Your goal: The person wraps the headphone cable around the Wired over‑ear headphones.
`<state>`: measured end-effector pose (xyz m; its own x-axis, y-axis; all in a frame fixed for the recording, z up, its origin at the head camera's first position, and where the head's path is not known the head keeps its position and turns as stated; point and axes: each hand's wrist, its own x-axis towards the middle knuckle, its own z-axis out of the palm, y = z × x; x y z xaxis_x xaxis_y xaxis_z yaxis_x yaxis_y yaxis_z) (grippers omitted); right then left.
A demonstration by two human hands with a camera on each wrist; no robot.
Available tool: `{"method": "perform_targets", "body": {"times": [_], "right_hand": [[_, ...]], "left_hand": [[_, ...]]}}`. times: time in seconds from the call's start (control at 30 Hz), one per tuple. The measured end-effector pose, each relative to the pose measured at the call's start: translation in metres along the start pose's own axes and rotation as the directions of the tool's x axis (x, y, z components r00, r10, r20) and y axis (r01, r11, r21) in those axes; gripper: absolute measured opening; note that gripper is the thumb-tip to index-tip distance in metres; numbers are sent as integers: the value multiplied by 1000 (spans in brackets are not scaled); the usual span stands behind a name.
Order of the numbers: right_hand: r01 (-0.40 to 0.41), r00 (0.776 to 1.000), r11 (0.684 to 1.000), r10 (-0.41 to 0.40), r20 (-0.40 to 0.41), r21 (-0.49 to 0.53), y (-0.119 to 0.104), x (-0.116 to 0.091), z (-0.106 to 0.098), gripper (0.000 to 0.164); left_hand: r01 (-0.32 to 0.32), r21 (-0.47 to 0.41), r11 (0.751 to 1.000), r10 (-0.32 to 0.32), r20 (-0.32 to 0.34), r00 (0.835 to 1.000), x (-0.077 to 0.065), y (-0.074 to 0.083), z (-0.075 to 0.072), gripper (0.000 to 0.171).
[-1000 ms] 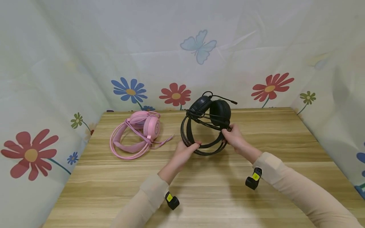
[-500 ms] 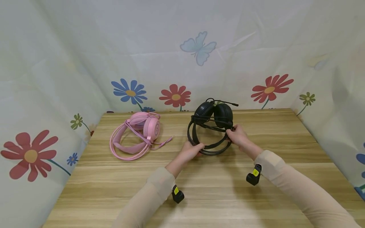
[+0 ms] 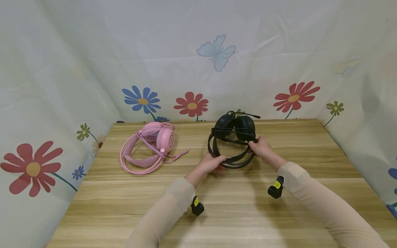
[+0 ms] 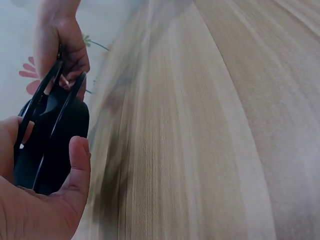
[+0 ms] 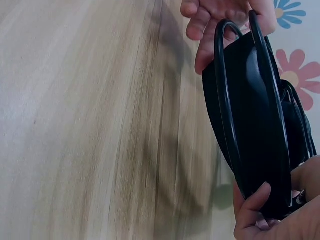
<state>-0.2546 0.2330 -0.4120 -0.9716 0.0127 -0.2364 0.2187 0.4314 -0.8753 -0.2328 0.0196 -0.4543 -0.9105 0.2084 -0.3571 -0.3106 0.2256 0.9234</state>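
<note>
In the head view a black headset with a boom microphone is held between both hands near the back of the table, its ear cups toward the back wall. Its black cable is coiled along the headband. My left hand holds the headband's near left part, thumb on top. My right hand grips the right side just below the ear cup. The left wrist view shows the left hand around the headband and cable loops. In the right wrist view, the right hand grips the band's lower end.
A pink headset with its cable coiled and plug sticking out lies to the left on the wooden table. A white cloth printed with flowers hangs at the back and both sides.
Both hands have brought the black headset a little to the right and downward toward the table. The pink headset has stayed where it was.
</note>
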Motion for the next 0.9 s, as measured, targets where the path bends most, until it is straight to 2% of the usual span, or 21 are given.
{"method": "perform_targets", "body": {"times": [0.23,0.5,0.9], "right_hand": [[-13,1000,998,14,17,-60,6,4,-1,16],[8,999,994,-2,53,-112,14,10,-2,24],[8,997,984,6,79,-177,18,12,-6,34]], "left_hand": [[39,-14,999,-38,13,999,5,-1,1,28],[48,85,995,-49,11,999,7,-6,-1,33],[44,205,978,-43,-10,999,1,0,-1,39]]}}
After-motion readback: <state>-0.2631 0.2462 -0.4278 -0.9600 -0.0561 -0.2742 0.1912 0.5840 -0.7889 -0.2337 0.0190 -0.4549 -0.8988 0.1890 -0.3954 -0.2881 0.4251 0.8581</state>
